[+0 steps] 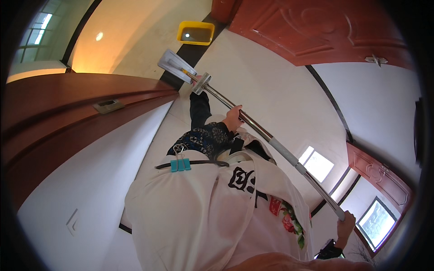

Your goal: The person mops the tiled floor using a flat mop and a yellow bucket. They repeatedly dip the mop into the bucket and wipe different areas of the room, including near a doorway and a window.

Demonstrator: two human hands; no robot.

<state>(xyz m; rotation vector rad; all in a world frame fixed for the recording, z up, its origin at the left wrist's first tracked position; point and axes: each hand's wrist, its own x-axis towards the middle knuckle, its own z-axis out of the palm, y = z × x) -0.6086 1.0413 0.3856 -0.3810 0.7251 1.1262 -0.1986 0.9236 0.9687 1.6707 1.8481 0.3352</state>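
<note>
My left hand (234, 118), in a dark floral sleeve, wraps the middle of a steel mop pole (252, 122). My right hand (345, 220), a dark band on its wrist, grips the grey end of the same pole. At the far end is a flat, pale grey mop head (176, 65), tilted over the black threshold strip. Whether it touches the floor, I cannot tell. A pale perforated block (201, 83) sits around the pole just above the head. Beyond it stands a yellow plastic basin (195, 43) holding murky liquid.
A brown wooden door (84, 88) with a metal latch plate is at left, beside a white wall (91, 176). Another panelled red-brown door (315, 30) stands at upper right. My trouser leg (199, 110) is below the mop head. A teal binder clip (180, 165) hangs on my white garment (176, 210).
</note>
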